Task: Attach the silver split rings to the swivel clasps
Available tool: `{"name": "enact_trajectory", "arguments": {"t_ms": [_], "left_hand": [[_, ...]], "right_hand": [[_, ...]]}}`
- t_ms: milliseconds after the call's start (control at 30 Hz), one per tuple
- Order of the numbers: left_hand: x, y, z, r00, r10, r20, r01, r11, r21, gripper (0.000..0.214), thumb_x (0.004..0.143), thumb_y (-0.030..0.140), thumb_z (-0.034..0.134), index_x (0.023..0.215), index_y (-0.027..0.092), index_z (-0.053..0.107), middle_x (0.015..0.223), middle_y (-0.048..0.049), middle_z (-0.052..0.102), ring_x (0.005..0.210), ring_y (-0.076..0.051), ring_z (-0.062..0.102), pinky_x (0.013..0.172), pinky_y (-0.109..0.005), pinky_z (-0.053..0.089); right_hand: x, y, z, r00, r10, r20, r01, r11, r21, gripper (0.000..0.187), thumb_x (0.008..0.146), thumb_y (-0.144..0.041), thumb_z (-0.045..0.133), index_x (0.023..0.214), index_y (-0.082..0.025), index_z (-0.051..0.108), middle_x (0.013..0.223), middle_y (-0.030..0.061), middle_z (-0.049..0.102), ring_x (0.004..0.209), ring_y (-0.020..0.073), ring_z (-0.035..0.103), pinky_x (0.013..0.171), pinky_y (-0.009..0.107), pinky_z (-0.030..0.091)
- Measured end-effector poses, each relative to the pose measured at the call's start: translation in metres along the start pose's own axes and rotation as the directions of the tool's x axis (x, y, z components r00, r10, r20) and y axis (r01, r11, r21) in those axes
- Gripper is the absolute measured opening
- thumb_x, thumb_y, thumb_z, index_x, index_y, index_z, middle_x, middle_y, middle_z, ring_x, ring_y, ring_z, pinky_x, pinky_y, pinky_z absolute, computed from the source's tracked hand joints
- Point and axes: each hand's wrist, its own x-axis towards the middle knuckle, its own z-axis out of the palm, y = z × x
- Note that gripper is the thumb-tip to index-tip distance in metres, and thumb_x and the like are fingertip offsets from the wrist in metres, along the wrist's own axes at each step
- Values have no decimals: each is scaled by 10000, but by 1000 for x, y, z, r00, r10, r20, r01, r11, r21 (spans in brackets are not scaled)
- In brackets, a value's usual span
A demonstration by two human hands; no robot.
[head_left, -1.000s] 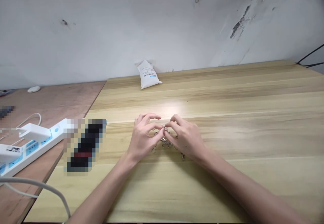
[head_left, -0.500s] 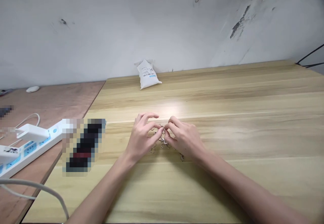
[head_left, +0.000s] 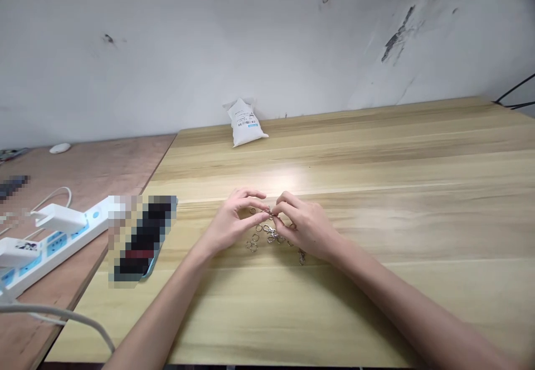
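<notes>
Above the middle of the wooden table, my left hand (head_left: 231, 220) and my right hand (head_left: 308, 226) meet at their fingertips. Both pinch a small metal ring (head_left: 271, 213) between thumb and index finger; its finer shape is too small to make out. Below the fingers lies a loose group of silvery metal rings and clasp-like pieces (head_left: 273, 236). Several thin rings (head_left: 253, 244) are spread under my left hand. Another small metal piece (head_left: 301, 257) rests below my right palm, which partly hides the pieces nearby.
A white plastic packet (head_left: 246, 126) with a label lies by the wall. To the left are a pixelated phone (head_left: 144, 242) and, across the table seam, a white power strip (head_left: 94, 215) with plugged-in chargers. A grey cable (head_left: 71, 314) curves over the lower left edge.
Both hands stay together at the held ring. My left fingers have straightened slightly and lifted off a little, so more rings show beneath them. The view has shifted slightly.
</notes>
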Motion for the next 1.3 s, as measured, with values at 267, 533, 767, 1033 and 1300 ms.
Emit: {"name": "enact_trajectory", "arguments": {"t_ms": [267, 533, 767, 1033, 1300], "left_hand": [[-1, 3, -2, 999, 0, 43, 3, 998, -68, 109, 876, 220, 655, 912, 250, 754, 1161, -79, 676, 1134, -212, 622, 978, -397, 534], [1, -4, -3, 995, 17, -94, -27, 995, -101, 73, 845, 236, 686, 873, 245, 753, 1089, -75, 694, 1093, -216, 631, 939, -430, 533], [-1, 4, -2, 978, 197, -70, -163, 928, 334, 99, 882, 210, 627, 835, 234, 711, 1194, -68, 646, 1156, -246, 556, 976, -472, 429], [-2, 4, 9, 924, 382, -26, -269, 695, 666, 158, 868, 132, 602, 805, 232, 706, 1217, -71, 656, 1201, -264, 543, 1058, -482, 360], [-2, 4, -7, 956, 253, -146, -192, 921, 338, 75, 831, 174, 679, 807, 235, 717, 1220, -58, 617, 1230, -263, 491, 1029, -465, 405]], "right_hand": [[-1, -2, -5, 996, 65, 64, -81, 949, 306, 80, 902, -200, 488, 831, -189, 522, 882, 0, 563, 531, 62, 413, 552, 226, 320], [2, -2, -13, 976, 158, 149, -211, 859, 466, 112, 929, -236, 445, 830, -204, 485, 751, -16, 508, 596, 108, 420, 567, 238, 342], [6, -2, -19, 937, 287, 201, -350, 755, 555, 184, 956, -312, 418, 811, -208, 464, 670, -42, 428, 590, 117, 384, 559, 246, 329], [4, -10, -9, 919, 354, 174, -393, 779, 490, 211, 944, -315, 444, 792, -193, 523, 652, -25, 501, 584, 121, 432, 542, 245, 340], [4, -9, -10, 909, 389, 149, -399, 710, 581, 228, 926, -353, 481, 794, -186, 562, 647, -21, 521, 583, 114, 442, 545, 244, 354]]}}
